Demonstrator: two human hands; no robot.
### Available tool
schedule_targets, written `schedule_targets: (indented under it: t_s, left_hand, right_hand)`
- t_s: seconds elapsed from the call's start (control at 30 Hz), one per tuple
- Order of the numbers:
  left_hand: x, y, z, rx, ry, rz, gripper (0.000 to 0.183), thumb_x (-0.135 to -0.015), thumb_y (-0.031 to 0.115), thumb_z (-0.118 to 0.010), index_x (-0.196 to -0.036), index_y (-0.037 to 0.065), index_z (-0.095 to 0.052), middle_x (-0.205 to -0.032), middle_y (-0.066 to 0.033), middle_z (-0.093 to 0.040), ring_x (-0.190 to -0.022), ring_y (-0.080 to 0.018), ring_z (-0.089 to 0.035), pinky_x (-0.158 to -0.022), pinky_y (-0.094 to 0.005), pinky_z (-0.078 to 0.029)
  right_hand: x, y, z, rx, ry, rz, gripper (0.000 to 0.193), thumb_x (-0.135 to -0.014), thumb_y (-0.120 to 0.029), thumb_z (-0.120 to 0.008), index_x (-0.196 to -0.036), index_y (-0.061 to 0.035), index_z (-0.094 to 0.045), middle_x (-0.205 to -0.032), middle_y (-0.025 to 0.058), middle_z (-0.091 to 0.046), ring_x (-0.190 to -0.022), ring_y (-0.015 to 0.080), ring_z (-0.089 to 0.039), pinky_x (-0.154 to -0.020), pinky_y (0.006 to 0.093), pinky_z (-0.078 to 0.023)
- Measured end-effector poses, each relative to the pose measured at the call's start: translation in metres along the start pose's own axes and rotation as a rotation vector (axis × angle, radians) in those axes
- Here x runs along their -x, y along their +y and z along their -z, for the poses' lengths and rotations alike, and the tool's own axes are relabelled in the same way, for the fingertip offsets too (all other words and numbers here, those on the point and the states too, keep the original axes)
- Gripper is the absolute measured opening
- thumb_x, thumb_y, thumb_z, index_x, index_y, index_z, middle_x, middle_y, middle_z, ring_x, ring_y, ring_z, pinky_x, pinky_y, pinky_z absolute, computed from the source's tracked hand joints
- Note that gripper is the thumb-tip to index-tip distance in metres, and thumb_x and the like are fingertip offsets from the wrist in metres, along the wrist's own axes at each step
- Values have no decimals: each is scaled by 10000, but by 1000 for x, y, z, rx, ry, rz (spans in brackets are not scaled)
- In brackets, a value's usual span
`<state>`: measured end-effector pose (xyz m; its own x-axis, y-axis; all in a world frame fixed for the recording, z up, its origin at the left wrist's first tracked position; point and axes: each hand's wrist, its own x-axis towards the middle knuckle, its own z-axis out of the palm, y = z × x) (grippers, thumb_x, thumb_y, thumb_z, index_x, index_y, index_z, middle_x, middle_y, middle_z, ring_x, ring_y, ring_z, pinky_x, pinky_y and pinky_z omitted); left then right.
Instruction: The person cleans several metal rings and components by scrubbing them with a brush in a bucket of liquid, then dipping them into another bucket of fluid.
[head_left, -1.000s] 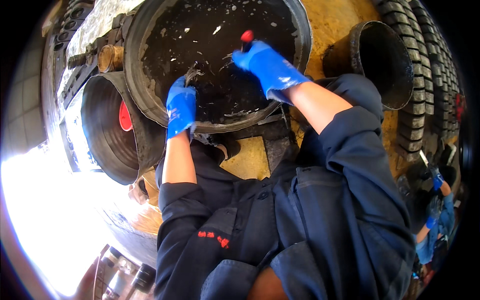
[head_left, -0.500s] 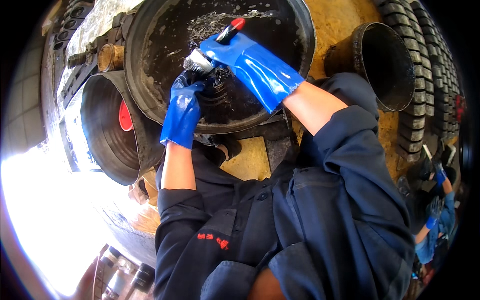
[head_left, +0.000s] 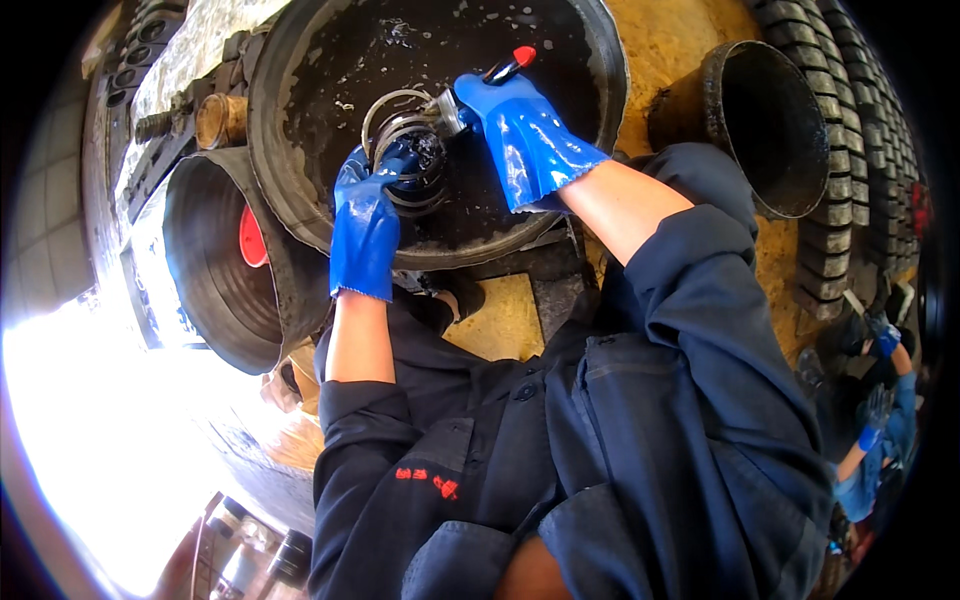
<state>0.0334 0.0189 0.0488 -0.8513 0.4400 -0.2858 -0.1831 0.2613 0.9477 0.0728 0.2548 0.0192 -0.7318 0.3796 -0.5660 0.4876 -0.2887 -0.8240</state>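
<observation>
Blue-gloved left hand clamps dark coiled metal part over black wash basin. Right hand, fist closed on red-tipped brush, sits just right of part; brush handle slants up-right, bristles touching coil.

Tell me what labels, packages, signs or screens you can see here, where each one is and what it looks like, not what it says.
Embroidered mark: on the chest of the dark blue coverall, lower middle of the view; a short row of small red characters.
No packages, signs or screens show anywhere else.
</observation>
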Motion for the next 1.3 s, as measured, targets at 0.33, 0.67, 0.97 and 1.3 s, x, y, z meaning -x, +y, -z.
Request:
schedule_targets:
  t_s: [0.33, 0.67, 0.97, 1.3]
  left_hand:
    - [-24, -12, 25, 406, 168, -48, 363, -1020, 26, -638, -1374, -54, -622, -1274, -184, -734, -1161, -292, -726, -1019, -400, -581]
    - [-51, -29, 26, 700, -197, 137, 478, -1032, 154, -680, -1457, -26, -559, -1505, -234, -589, -1285, -403, -648, -1080, -541, -557]
    - [-32, -3, 3, -426, 149, -214, 492, -914, 81, -761, -1380, -3, -626, -1306, -164, -720, -1135, -272, -728, -1047, -401, -569]
    - [-25, -13, -2, -885, 153, -518, 459, -793, 55, -806, -1241, 145, -758, -1203, -131, -765, -1109, -357, -731, -1005, -418, -583]
  right_hand:
    - [-4, -1, -1, 441, -60, 31, 370, -904, -400, -698, -960, -39, -755, -910, 148, -761, -836, 278, -719, -817, 408, -561]
    - [-26, 9, 7, 727, -330, 259, 627, -940, -666, -688, -1174, -93, -793, -1033, 147, -794, -966, 289, -729, -936, 400, -549]
    - [22, -35, 1, 993, -490, 535, 319, -962, -400, -701, -1021, -94, -769, -919, 152, -746, -901, 341, -717, -805, 429, -570]
    - [16, -8, -19, 1314, -459, 772, 225, -887, -401, -714, -1005, -227, -797, -1029, 49, -778, -974, 341, -752, -785, 469, -617]
